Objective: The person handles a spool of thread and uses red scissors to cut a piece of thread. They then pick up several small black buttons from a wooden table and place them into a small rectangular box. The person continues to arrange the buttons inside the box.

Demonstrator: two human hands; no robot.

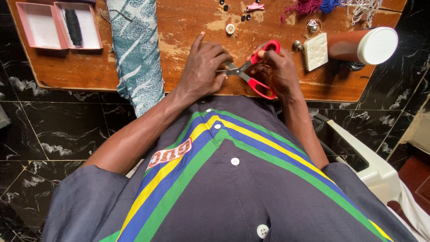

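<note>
At the far left of the wooden bench [188,27] sits an open pink box [58,24] with a dark spool in one half, and beside it a strip of teal patterned cloth [136,54] hangs over the near edge. The person's left hand [204,67] rests curled on the bench, index finger raised, its fingertips pinched together right at the tips of the scissor blades; what they pinch is too small to tell. The red-handled scissors [251,71] lie between both hands, blades slightly parted and pointing left. The right hand [277,69] is clamped around the red loops, fingers through them. Further right lie a white quilted square [316,51] and a brown tube [363,45] with a white cap, on its side.
</note>
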